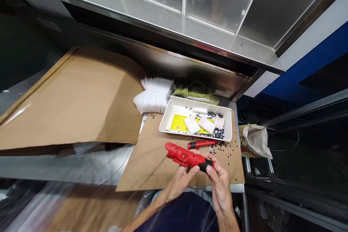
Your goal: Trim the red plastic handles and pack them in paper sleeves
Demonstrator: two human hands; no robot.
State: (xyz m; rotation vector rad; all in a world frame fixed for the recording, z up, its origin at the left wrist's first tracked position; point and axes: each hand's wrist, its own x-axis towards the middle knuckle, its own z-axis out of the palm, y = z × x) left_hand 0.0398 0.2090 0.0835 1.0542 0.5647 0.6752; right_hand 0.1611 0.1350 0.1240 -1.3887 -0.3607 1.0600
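Note:
Both hands hold a red plastic tool body with a black end (185,155), raised over the cardboard sheet. My left hand (182,178) grips it from below near its middle, thumb along the side. My right hand (219,175) has its fingers and thumb closed round the black end at the right. Just beyond lies a second red tool body (201,144) on the cardboard. Beside it are a small shiny metal piece (211,149) and scattered small black parts (223,148). Farther back stands a white tray (166,120) with white pads, yellow printed sheets and many black parts inside.
A stack of white foam sheets (153,96) and a green patterned bag (195,93) stand behind the tray. A large cardboard box (73,98) takes up the left. At the right hangs an open paper bag (257,139). A metal shelf (174,25) overhangs the back.

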